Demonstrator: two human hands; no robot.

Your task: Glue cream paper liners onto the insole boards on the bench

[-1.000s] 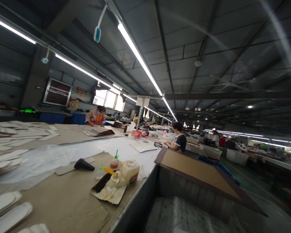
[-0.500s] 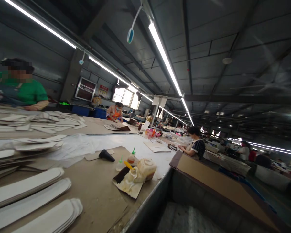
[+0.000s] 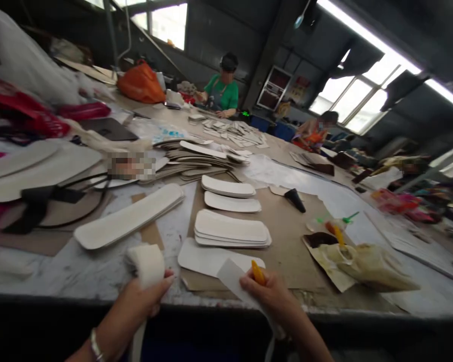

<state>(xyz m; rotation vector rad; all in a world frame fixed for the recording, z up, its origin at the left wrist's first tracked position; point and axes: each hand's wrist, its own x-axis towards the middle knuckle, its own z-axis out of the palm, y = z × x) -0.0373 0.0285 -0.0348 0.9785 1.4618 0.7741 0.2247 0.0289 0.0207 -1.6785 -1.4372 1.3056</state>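
Curling round a white roll (image 3: pixel 151 264), the left hand (image 3: pixel 145 291) is seen at the table's (image 3: pixel 173 294) near edge, apart from the right hand (image 3: pixel 270 291), in which a pale strip (image 3: pixel 232 276) and an orange object (image 3: pixel 257 272) are clasped. White pieces (image 3: pixel 230 229) are stacked just beyond; open room is left on the brown sheet (image 3: pixel 287 251), between them and the stained container (image 3: pixel 381 266) rightward.

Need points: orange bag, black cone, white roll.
Orange bag (image 3: pixel 141 84), head view, middle of its side.
Black cone (image 3: pixel 295 199), head view, middle of its side.
White roll (image 3: pixel 153 264), head view, its outer curved face.
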